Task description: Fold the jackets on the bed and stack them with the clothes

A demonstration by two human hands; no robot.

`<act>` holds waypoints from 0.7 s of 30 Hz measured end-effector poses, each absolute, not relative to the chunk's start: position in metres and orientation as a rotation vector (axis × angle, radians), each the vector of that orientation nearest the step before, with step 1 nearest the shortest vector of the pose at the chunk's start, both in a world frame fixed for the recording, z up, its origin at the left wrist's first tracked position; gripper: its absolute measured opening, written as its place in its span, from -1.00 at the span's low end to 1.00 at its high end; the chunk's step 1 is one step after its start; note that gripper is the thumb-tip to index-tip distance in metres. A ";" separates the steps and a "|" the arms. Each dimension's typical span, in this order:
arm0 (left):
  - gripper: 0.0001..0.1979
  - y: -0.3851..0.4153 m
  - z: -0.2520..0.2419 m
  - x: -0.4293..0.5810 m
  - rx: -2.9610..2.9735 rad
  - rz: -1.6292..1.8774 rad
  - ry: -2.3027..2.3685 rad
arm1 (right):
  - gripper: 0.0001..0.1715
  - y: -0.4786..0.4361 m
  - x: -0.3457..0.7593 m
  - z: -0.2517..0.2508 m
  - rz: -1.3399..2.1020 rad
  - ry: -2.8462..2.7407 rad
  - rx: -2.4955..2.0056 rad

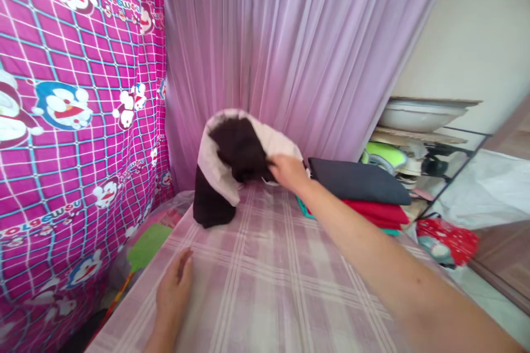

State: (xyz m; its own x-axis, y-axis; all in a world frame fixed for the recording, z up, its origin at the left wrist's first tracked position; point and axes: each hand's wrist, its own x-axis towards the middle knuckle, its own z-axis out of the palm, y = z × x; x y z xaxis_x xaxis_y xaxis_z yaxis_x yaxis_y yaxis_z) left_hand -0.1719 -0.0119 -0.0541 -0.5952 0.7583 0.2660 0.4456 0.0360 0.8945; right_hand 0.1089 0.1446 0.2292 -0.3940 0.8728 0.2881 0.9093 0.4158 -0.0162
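My right hand (287, 172) reaches far forward and grips a black and white garment (232, 162), lifting it off the far end of a table covered in a pink checked cloth (269, 276). Part of the garment hangs down and touches the cloth. My left hand (174, 292) rests flat on the near left of the table, fingers stretched out, holding nothing.
A stack of folded clothes (360, 190), dark grey over red over teal, lies at the far right of the table. Behind hangs a lilac curtain (290, 55); a pink cartoon-print sheet (70, 121) covers the left. A green fly swatter (144, 248) lies at the left edge. A shelf with dishes (418, 121) stands at right.
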 end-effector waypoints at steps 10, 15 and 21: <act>-0.48 -0.010 -0.045 -0.173 1.156 1.567 2.186 | -0.41 0.115 0.160 0.112 0.281 -2.882 -1.687; -0.46 -0.008 -0.046 -0.170 1.184 1.506 2.190 | -0.47 0.116 0.139 0.070 0.145 -2.660 -1.806; -0.47 -0.005 -0.049 -0.174 1.217 1.466 2.235 | -0.52 0.170 0.086 0.074 0.349 -2.117 -1.841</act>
